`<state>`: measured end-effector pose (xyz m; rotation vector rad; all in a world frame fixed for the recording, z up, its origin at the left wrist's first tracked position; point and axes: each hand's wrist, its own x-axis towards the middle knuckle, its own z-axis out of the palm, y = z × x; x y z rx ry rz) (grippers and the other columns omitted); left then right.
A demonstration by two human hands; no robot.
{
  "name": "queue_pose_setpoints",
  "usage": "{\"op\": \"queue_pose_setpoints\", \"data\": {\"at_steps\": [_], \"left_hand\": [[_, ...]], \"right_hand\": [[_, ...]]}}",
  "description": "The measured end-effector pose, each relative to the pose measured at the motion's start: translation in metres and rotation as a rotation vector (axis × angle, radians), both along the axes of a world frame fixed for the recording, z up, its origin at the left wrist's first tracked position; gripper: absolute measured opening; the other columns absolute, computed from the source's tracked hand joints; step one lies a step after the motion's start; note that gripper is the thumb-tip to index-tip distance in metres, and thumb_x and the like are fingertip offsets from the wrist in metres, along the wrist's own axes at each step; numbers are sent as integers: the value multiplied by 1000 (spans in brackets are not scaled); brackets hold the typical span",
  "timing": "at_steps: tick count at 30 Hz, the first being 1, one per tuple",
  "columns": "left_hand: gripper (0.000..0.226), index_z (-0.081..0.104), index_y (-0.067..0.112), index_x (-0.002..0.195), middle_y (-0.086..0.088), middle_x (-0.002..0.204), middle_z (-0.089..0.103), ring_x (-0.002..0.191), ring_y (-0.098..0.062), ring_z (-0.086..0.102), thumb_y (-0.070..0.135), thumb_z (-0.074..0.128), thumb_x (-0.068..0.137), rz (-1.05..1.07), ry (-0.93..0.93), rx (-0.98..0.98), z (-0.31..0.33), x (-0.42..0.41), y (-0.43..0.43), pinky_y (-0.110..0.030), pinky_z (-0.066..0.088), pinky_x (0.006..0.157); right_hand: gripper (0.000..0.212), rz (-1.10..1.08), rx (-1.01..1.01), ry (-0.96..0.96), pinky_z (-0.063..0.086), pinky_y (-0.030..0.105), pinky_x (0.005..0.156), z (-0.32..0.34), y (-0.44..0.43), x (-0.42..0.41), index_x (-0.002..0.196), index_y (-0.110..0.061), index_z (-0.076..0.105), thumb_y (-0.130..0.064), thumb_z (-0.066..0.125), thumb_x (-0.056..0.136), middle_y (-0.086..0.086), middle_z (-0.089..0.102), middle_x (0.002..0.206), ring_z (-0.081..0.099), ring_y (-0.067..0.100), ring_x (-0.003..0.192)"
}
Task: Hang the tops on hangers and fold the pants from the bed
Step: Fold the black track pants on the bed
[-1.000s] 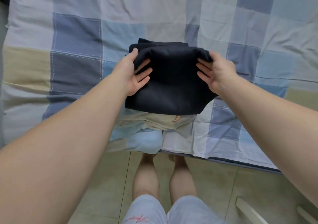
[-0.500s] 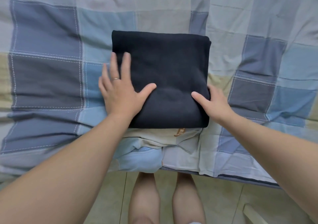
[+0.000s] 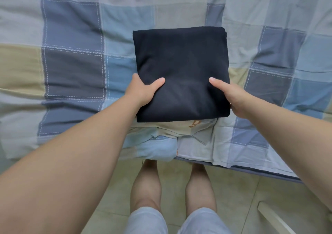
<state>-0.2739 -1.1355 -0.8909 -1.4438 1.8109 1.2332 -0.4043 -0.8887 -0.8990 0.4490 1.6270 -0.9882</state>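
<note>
A pair of dark navy pants (image 3: 181,59), folded into a neat square, lies on the checked bed cover (image 3: 71,54) near the bed's front edge. My left hand (image 3: 143,90) grips the square's near left side, thumb on top and fingers tucked under it. My right hand (image 3: 231,97) grips the near right side the same way, thumb on the cloth. Under the near edge of the pants peeks a beige folded garment (image 3: 179,128) with orange lettering.
The bed's front edge (image 3: 233,167) runs just below the pants, with tiled floor (image 3: 107,197) in front of it. My legs stand against the bed. A white bar-like object (image 3: 274,217) lies on the floor at lower right.
My hands went from lying flat at the sides of the pants to gripping the near edges, with the fingers under the cloth. The pants stay folded square.
</note>
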Motion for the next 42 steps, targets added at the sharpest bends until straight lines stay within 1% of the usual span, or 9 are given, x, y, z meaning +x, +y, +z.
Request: {"op": "queue_pose_setpoints", "data": {"at_steps": [2,5,10,14,17,23,27,33,42], "left_hand": [[78,49,24,139,9,134,60,121,-21,58,63,74,76,24,48,54,-1,5,2,-39,47,103],[71,54,26,138,12,123,63,110,-19,63,60,74,79,24,53,173,1,11,4,-33,51,90],[65,55,30,135,11,122,68,105,-15,69,63,72,81,-103,-44,445,17,36,-8,-33,55,91],[43,59,36,105,19,94,76,86,-7,75,66,73,78,-197,-188,589,38,62,-25,-25,56,68],[54,62,32,115,11,100,77,91,-13,76,67,73,76,-244,-293,672,62,82,-30,-26,57,70],[59,65,26,120,5,97,78,86,-18,76,63,77,76,-247,-382,637,117,127,-15,-28,59,71],[69,67,22,119,0,105,77,97,-24,75,70,77,70,-320,-464,598,149,142,5,-40,53,100],[81,67,21,124,-2,113,75,105,-26,71,70,81,61,-455,-445,557,197,135,56,-41,48,106],[84,67,15,124,-2,114,73,99,-23,71,70,81,62,-845,-215,400,248,138,198,-36,55,94]], "right_hand": [[83,-16,-1,10,46,33,102,5,0,2,128,-35,64,-68,79,53,-19,72,115,65,9,113],[79,-54,20,41,48,36,104,7,4,10,125,-33,66,-66,81,55,-16,74,113,68,12,109],[64,-198,26,12,54,35,85,27,15,51,115,-27,72,-60,82,61,-9,77,107,73,17,101],[59,-342,-15,-243,57,31,74,53,28,107,117,-24,71,-52,84,67,-3,76,111,74,16,97],[55,-463,-9,-363,61,33,67,76,37,146,114,-17,72,-43,82,65,4,77,109,75,22,94],[31,-538,37,-391,60,32,62,142,46,194,110,-13,70,-26,73,81,7,78,98,76,23,77],[19,-619,75,-311,57,34,71,188,55,213,106,-13,71,-22,68,89,6,78,89,75,22,71],[13,-770,150,-179,57,32,64,252,104,251,94,-12,69,-19,74,85,5,76,72,73,22,61],[47,-1080,192,91,56,40,89,316,224,372,126,-6,62,-15,77,82,13,71,115,70,32,99]]}}
